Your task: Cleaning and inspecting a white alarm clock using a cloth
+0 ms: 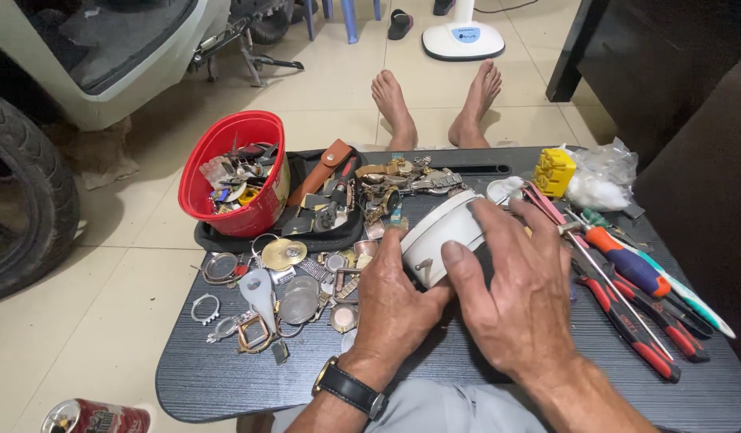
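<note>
Both hands' grip clasps the round white clock (442,232): left hand (394,301), right hand (518,297).

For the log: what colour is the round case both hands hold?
White, seen in the head view: round case, left hand, right hand.
</note>
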